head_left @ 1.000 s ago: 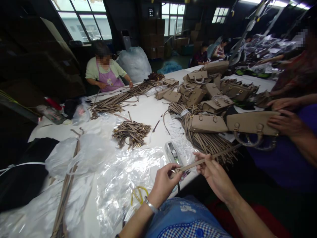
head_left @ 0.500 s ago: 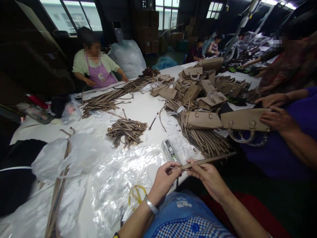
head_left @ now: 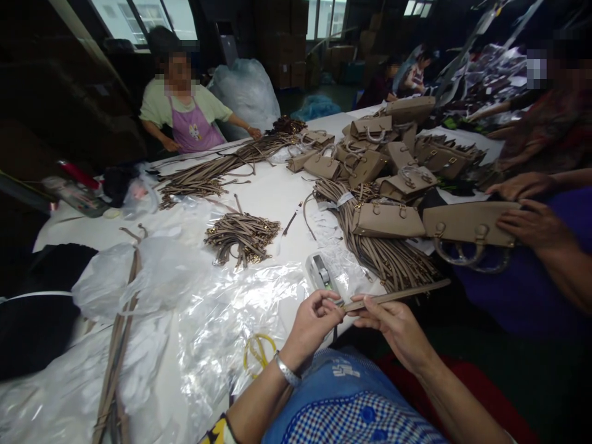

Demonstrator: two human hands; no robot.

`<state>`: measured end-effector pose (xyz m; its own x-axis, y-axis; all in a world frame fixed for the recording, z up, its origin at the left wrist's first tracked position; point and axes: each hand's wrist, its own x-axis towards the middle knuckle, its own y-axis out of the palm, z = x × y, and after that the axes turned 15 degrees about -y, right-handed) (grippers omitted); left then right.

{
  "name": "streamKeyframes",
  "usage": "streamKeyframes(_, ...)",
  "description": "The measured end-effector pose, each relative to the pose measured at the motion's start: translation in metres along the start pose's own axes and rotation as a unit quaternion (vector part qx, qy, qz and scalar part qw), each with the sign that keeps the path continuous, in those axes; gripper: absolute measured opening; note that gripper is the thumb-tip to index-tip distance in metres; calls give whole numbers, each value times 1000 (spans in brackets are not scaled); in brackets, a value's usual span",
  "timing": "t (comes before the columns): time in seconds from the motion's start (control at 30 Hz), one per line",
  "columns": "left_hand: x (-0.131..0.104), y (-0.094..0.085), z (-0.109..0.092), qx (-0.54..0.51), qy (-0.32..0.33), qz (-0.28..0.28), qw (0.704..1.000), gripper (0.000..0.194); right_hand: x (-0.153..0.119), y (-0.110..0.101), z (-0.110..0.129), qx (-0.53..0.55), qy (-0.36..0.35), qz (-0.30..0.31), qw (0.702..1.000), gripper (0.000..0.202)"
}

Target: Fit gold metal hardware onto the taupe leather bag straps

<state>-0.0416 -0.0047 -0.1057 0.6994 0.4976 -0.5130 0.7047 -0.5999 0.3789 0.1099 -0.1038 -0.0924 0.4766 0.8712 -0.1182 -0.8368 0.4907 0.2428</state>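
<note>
Tan, one strap (head_left: 416, 290), up above the near edge of the table (head_left: 272, 192), and two hands are on it! The left hand (head_left: 311, 324) is pinched on one end, thumb against finger; the right hand (head_left: 393, 324) is clamped on it just beside, and the rest slants off right. One silver bracelet (head_left: 287, 370) on the left wrist, one blue apron (head_left: 342, 394) below. Near left of the hands, one pair of yellow handles (head_left: 259, 353) on clear plastic sheeting (head_left: 222, 324); just beyond the hands, one tape dispenser (head_left: 321, 271).

Four bunches of straps on show: one near left (head_left: 115, 357), partly under plastic, one mid-table (head_left: 243, 237), one right (head_left: 370, 253), one far left (head_left: 208, 176). Over on the right, two handbags side by side: one lying down (head_left: 388, 220), one gripped by a co-worker's hand (head_left: 527, 225). Beyond them, a heap of bags (head_left: 365, 168), seven at least, too overlapped for an exact count.

Far left, one person in a pink apron (head_left: 194, 126); at the very back, three windows (head_left: 326, 18).
</note>
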Motion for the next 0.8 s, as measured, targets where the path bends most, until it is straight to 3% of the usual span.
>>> streamKeyframes(0.3, -1, -5, 1, 19, 3, -6, 1000, 39, -3, 0, -2, 84, 22, 18, 996, 28)
streamKeyframes(0.67, -4, -1, 3, 71, 16, -29, 997, 36, -6, -1, -1, -41, -53, 19, 998, 30)
streamKeyframes(0.8, -7, 0, 1, 57, 11, -21, 998, 35, -6, -2, 2, 31, -14, 14, 999, 29)
